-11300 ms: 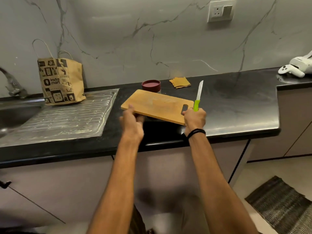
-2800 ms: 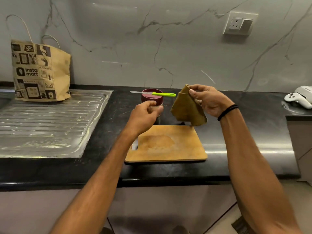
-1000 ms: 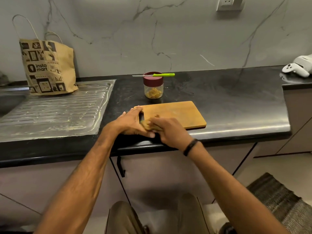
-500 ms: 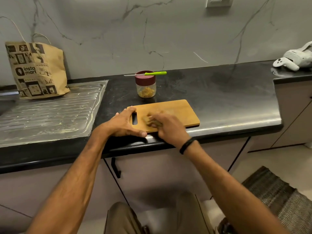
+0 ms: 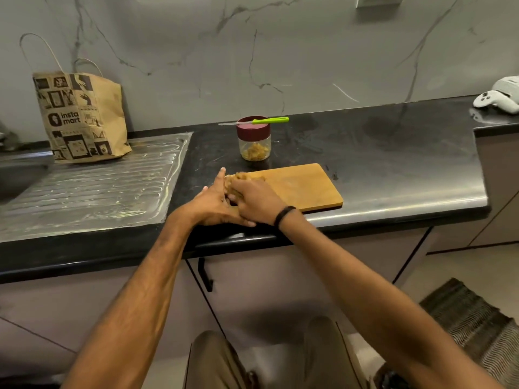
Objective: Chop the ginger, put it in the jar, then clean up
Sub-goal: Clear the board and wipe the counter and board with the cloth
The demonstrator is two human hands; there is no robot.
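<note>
A wooden cutting board lies flat near the front edge of the black counter. My right hand grips a bunched yellow-brown cloth on the board's left end. My left hand lies with straight fingers against the board's left edge. Behind the board stands a clear jar with a maroon lid and chopped ginger inside. A green-handled knife lies across the lid.
A printed paper bag stands on the steel draining board to the left. A white controller rests at the far right. A wall socket is up on the marble wall. A dark mat lies on the floor.
My right hand has slid the cloth leftward to the board's left end, next to my left hand. The board, jar and knife have stayed put.
</note>
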